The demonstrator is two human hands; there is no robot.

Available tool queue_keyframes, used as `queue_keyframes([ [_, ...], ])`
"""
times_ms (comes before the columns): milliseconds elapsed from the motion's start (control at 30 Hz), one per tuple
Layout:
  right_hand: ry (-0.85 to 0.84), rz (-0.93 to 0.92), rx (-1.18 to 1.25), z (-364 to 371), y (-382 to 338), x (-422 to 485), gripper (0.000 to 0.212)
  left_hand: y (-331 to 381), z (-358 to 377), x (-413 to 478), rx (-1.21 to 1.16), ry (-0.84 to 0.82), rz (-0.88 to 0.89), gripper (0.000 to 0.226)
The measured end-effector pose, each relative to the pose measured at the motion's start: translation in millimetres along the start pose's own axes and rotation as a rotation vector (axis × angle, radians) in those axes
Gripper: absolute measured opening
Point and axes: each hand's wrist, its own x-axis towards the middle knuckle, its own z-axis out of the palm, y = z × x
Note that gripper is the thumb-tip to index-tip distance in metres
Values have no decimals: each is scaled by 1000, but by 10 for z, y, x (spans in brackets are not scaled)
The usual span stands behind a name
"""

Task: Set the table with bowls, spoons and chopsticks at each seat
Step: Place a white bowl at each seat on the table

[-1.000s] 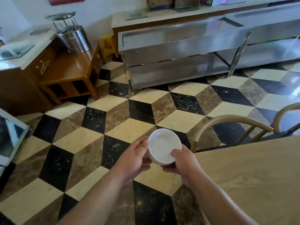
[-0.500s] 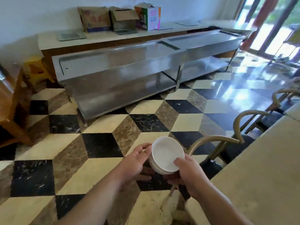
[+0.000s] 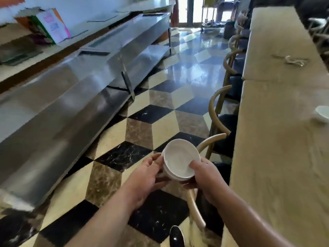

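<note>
- Your left hand [image 3: 144, 179] and right hand [image 3: 204, 177] hold the stack of white bowls [image 3: 180, 162] above the floor [image 3: 142, 129], just beside the worktop [image 3: 277, 148] — fingers curled round its sides, right thumb inside the top rim.
- Your fingers hide the stack's base, so the bowl count is unclear.
- A lone bowl [image 3: 322, 114] on the worktop is cut off at the right edge.
- Farther along lies a blurred pile [image 3: 293, 60] — too smeared to name.

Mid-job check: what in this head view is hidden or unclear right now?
All in the head view:
How many bowls are in the stack: the left hand and right hand cover its sides.
The white bowl on the table: cut by the right frame edge.
The pale items farther down: blurred, too small to identify.
</note>
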Motion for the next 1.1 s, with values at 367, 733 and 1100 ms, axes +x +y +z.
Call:
queue_keyframes([
  [367,176,1,164,-440,-737,1378,27,1219,510,1766,211,-238,-62,23],
  [733,674,60,367,-1223,-784,1499,19,1613,1716,2693,499,-702,-112,23],
  [1100,1097,204,290,-475,-1085,1510,18,1978,1826,3393,752,-1183,-286,36],
])
